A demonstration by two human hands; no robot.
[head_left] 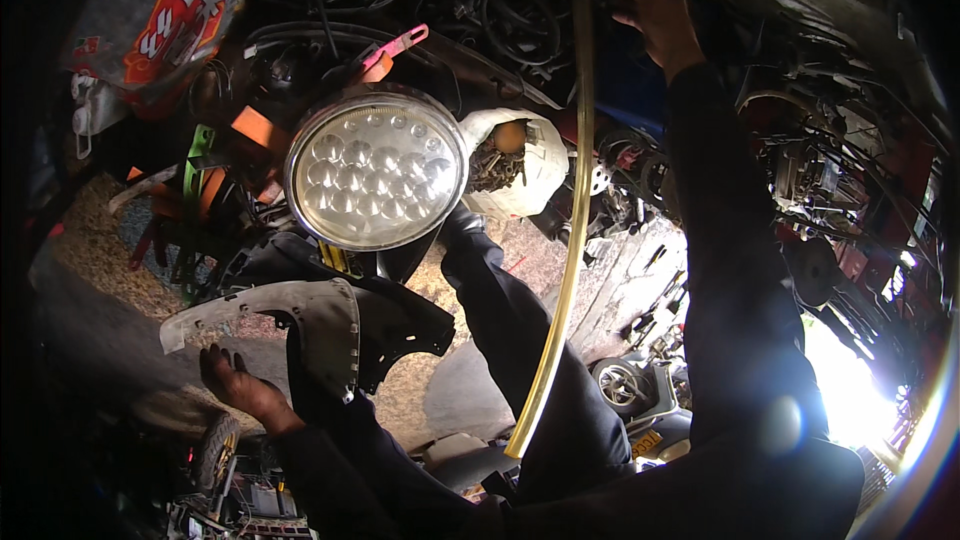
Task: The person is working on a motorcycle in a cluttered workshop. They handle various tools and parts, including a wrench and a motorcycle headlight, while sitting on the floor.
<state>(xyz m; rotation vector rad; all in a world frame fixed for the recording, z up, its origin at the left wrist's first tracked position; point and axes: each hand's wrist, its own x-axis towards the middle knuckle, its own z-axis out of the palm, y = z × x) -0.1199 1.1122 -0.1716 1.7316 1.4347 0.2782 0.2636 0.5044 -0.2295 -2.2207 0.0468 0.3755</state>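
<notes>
My left hand (pixel 243 388) is at lower left, palm up with its fingers apart. It holds nothing that I can see. Just above its fingertips lies a curved plastic panel (pixel 322 315), grey-white along its edge and dark on the right side, with small tabs. Up at the far right, my right hand (pixel 662 28) reaches in among dark parts, beside the upper stretch of a yellowish clear hose (pixel 582 180). Its fingers look loosely spread and nothing shows in them, though the shadow hides some detail. A large round lamp (pixel 375 172) with many small lenses sits between the hands.
A white bag (pixel 545 165) of small metal pieces stands right of the lamp. Orange plastic pieces (pixel 258 128) and a pink bar (pixel 405 41) lie to its left and behind. Coiled black cables (pixel 522 20) lie at the back. A wheel (pixel 622 385) stands at lower right.
</notes>
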